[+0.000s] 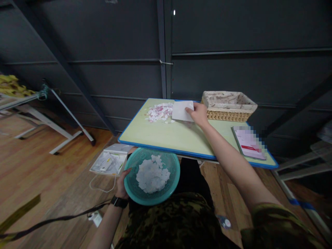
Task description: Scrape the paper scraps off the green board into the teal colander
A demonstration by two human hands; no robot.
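Observation:
My left hand (121,185) grips the left rim of a teal plastic colander (151,200), held over my lap just below the table's front edge. A heap of white paper scraps (153,174) lies inside it. Up on the table, my right hand (199,113) pinches a whitish sheet of paper (182,110) between thumb and fingers. The sheet's left edge meets a loose pile of torn paper scraps (160,112), white with some pink. Whether the sheet touches the tabletop I cannot tell.
The pale green table (166,136) has a blue edge. A cloth-lined wicker basket (228,116) stands at its back right, near a tablet-like flat item (249,142). An open white box (110,162) sits lower left. Dark panels (124,79) rise behind the table.

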